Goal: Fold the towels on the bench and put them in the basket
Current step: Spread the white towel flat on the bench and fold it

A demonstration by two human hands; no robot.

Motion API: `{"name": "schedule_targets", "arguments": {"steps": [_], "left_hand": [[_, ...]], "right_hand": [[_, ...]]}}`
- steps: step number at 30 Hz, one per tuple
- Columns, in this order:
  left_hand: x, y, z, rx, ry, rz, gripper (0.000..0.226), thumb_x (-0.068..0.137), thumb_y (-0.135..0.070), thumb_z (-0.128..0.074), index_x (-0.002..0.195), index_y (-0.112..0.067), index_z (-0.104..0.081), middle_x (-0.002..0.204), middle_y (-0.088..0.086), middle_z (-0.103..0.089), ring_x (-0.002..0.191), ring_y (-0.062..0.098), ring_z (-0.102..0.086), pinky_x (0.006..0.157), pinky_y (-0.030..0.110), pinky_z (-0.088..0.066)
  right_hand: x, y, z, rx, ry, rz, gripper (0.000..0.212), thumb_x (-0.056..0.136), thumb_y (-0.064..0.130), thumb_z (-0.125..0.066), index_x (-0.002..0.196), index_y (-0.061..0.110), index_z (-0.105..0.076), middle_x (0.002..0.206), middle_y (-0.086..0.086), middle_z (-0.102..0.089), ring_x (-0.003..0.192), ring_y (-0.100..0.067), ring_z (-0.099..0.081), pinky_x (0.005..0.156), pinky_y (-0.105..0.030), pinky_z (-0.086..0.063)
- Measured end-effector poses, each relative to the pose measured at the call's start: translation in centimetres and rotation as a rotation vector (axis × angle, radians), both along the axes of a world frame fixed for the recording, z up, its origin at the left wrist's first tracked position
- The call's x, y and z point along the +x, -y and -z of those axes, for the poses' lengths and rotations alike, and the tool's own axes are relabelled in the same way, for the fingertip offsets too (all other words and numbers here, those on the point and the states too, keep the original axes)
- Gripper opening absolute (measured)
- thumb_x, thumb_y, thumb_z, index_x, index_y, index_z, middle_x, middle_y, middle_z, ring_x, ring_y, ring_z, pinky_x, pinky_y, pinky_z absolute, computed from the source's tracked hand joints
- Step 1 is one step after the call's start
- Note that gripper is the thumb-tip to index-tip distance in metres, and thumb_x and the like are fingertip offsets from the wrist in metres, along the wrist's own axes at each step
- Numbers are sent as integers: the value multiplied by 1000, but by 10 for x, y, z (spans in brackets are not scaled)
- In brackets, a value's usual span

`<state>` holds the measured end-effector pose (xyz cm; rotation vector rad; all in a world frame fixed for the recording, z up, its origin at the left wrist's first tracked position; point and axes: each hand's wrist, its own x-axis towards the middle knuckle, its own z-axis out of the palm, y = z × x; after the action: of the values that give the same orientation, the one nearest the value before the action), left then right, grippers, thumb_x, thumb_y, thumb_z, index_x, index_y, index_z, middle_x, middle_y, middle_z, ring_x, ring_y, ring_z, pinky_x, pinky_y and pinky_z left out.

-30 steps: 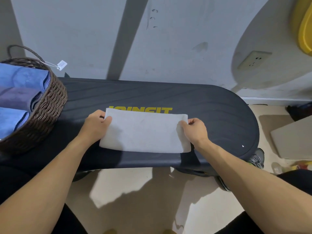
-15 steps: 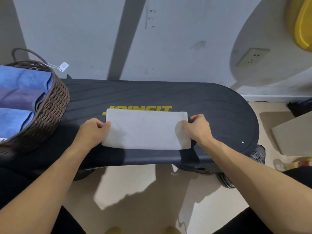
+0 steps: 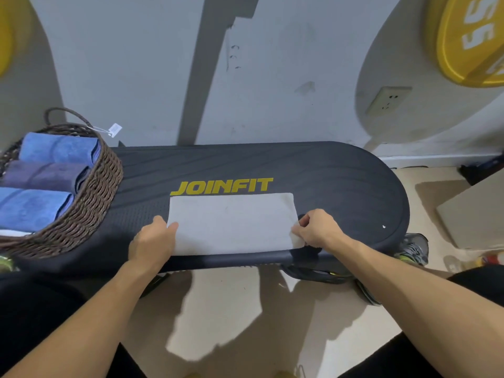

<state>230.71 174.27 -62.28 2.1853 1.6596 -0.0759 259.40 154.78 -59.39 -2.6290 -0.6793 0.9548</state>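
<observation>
A white towel (image 3: pixel 231 222), folded into a flat rectangle, lies on the black bench (image 3: pixel 327 186) below the yellow JOINFIT lettering, close to the near edge. My left hand (image 3: pixel 151 241) holds its left edge near the front corner, thumb on top. My right hand (image 3: pixel 316 227) pinches the right edge, whose front corner is lifted slightly. The woven brown basket (image 3: pixel 90 203) stands on the bench's left end and holds two blue folded towels (image 3: pixel 32 208) with a purple one (image 3: pixel 43 174) between them.
A grey wall with a socket (image 3: pixel 387 100) stands right behind the bench. A yellow weight plate (image 3: pixel 469 39) leans at the upper right. A beige board (image 3: pixel 474 211) and a shoe (image 3: pixel 414 248) are on the floor at the right.
The towel has slid toward the near edge of the bench, uncovering the lettering. Both hands moved down to its front corners, and the right hand has raised its corner a little.
</observation>
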Motion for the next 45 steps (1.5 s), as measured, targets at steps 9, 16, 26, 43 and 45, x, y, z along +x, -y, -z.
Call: {"name": "schedule_targets", "arguments": {"steps": [9, 16, 26, 43, 45], "left_hand": [[49, 20, -20, 399, 218, 361, 31, 91, -28, -52, 103, 0, -61, 97, 17, -59, 88, 37, -57, 73, 47, -47], [104, 67, 19, 263, -57, 759, 64, 99, -55, -9, 157, -28, -16, 164, 5, -9, 152, 28, -5, 121, 53, -8], [103, 67, 26, 270, -62, 777, 66, 99, -54, -6, 155, -24, -26, 162, 6, -20, 150, 30, -18, 116, 58, -21], [99, 67, 25, 285, -23, 776, 64, 100, -53, -10, 153, -23, -31, 161, 7, -22, 149, 30, -21, 118, 57, -19], [95, 70, 25, 284, -9, 677, 61, 100, -51, -19, 153, -24, -33, 160, 8, -25, 149, 32, -22, 117, 58, -18]], "right_hand": [[-7, -5, -6, 72, 47, 95, 27, 81, 28, -62, 69, 5, -66, 62, -5, -60, 54, -23, -55, 49, -25, -44], [-3, -15, 4, 92, -72, 200, 35, 80, 38, -71, 88, 4, -72, 83, -10, -70, 67, -20, -62, 62, -34, -55], [-9, -43, 7, 162, -137, 195, 25, 78, 35, -70, 90, 13, -63, 85, -2, -66, 81, -21, -64, 70, -34, -57], [-11, -53, 5, 337, -30, 182, 29, 98, 37, -43, 97, 8, -50, 96, -9, -60, 86, -28, -58, 68, -35, -42], [-2, -41, 7, 304, 9, 204, 29, 98, 36, -43, 89, 9, -49, 91, -10, -59, 81, -29, -56, 64, -34, -40]]}}
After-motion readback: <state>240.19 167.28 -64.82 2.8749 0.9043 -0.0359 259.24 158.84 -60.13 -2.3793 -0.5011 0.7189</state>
